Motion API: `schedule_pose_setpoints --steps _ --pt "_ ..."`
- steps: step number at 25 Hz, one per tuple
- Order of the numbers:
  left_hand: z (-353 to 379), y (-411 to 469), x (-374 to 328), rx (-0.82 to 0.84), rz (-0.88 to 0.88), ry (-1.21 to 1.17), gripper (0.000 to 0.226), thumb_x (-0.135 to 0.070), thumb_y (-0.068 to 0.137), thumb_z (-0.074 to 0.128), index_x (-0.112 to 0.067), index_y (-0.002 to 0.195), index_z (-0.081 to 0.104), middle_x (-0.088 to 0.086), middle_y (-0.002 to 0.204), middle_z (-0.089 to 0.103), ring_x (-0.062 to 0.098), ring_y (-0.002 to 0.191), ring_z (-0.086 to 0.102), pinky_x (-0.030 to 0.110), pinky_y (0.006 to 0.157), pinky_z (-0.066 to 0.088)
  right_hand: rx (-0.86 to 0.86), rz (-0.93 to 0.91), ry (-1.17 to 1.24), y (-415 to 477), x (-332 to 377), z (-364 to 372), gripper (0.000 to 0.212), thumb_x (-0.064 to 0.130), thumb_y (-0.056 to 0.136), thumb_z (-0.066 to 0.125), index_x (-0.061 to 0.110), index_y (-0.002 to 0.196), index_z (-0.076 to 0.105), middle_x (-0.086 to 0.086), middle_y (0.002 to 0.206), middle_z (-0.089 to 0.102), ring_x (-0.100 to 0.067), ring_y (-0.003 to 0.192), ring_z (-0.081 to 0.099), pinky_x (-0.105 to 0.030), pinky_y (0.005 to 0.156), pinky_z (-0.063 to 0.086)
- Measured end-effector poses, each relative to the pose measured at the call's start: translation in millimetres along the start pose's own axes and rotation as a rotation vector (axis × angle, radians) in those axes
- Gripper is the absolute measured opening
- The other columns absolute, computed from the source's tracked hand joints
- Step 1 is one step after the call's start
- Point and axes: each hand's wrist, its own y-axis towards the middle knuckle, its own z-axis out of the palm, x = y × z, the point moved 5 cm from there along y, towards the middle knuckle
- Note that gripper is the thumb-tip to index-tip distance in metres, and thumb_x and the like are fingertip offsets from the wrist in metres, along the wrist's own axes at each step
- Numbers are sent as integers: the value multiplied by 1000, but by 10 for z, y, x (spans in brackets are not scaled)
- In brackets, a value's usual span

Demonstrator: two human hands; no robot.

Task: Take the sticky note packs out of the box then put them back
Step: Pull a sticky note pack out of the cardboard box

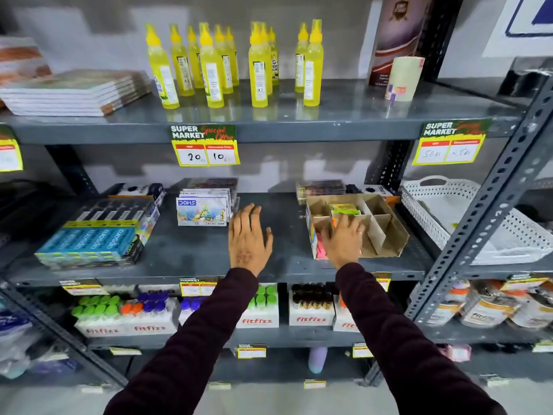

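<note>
A brown cardboard box (389,235) with dividers stands on the middle shelf at the right. A green and yellow sticky note pack (344,209) sits in a rear compartment. A pink pack (320,250) shows in the front left compartment, partly hidden by my right hand (344,241). That hand reaches into the box's front left part, fingers spread over the packs; whether it grips one I cannot tell. My left hand (249,238) hovers flat over the bare shelf left of the box, fingers apart, holding nothing.
Crayon packs (202,209) and pen boxes (98,235) lie left on the grey shelf (209,265). Yellow bottles (209,64) stand above, a white basket (484,223) to the right, and cartons of small bottles (311,307) below.
</note>
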Motion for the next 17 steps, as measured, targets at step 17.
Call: schedule_pose_setpoints --steps 17 --pt "478 -71 489 204 -1 -50 71 -42 85 39 2 140 31 20 142 42 32 129 39 49 109 30 128 228 -144 346 -548 67 58 26 91 58 -9 131 37 -29 122 59 -43 110 59 -46 90 48"
